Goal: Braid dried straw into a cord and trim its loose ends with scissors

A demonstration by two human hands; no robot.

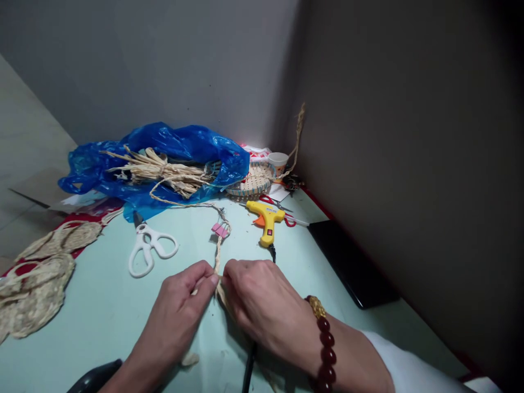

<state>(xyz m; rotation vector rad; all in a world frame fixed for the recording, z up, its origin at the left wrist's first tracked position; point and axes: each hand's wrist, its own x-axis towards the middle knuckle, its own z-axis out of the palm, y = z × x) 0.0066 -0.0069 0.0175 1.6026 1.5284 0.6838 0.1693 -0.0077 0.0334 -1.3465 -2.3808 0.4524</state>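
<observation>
A pale braided cord (pixel 218 254) of dried plant fibre runs toward me from a pink binder clip (pixel 220 230). My left hand (pixel 180 305) pinches the cord's near end between thumb and forefinger. Close beside it, my right hand (pixel 262 305) has its fingers curled around loose fibre strands (pixel 221 295) at the same spot; its fingertips are partly hidden. Beyond the clip, the cord winds back toward the blue bag. White-handled scissors (pixel 149 245) lie left of my hands, and a yellow glue gun (pixel 267 221) lies ahead on the right.
A blue plastic bag (pixel 164 134) holding a bundle of dried strips (pixel 164 172) stands at the back. Nearby are a woven basket (pixel 251 183) and a paper cup (pixel 278 159). Woven pieces (pixel 36 295) lie left; a black flat device (pixel 352 262) lies right, along the wall.
</observation>
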